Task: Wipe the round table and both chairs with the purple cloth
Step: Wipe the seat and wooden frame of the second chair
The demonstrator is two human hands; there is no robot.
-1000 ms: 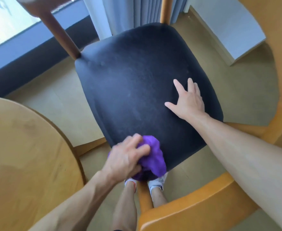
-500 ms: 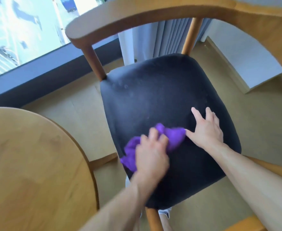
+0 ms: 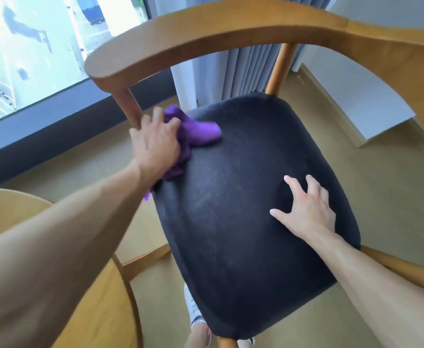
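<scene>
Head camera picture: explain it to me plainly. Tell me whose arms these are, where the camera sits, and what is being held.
There is no machine here. The camera is worn on a person's head and looks forward and down, so both arms are that person's own. They are bent over a wooden chair with a black seat cushion. The left hand grips a bunched purple cloth and presses it on the far left corner of the seat, beside a backrest post. The right hand lies flat on the seat with fingers spread, holding nothing. The curved edge of a round wooden table shows at lower left, and a window lies beyond.
</scene>
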